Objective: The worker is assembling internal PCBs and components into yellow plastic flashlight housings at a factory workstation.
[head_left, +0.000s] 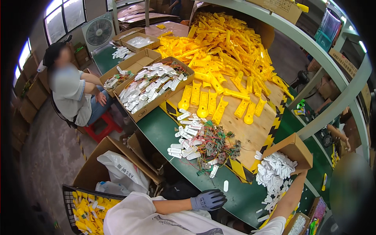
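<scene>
My left hand (pixel 208 200), in a grey-blue work glove, rests by the near edge of the green table with its fingers stretched out and nothing in it. Just beyond it lies a single white oval plastic piece (pixel 226 185). My right forearm (pixel 290 196) reaches to a tipped cardboard box (pixel 296 154), and that hand's fingers are hidden behind the box. Small white plastic pieces (pixel 274 170) spill from the box onto the table. Between my arms and the yellow parts sits a tangle of wired circuit boards (pixel 219 147), with white casings (pixel 188 143) at its left.
A large heap of yellow plastic parts (pixel 231 43) covers the wooden board (pixel 254 133), edged with striped tape. Left stands a box of wired white casings (pixel 152 84). A crate of yellow pieces (pixel 88 211) is beside me. One person (pixel 74 86) sits at left; metal framing (pixel 321 51) arches at right.
</scene>
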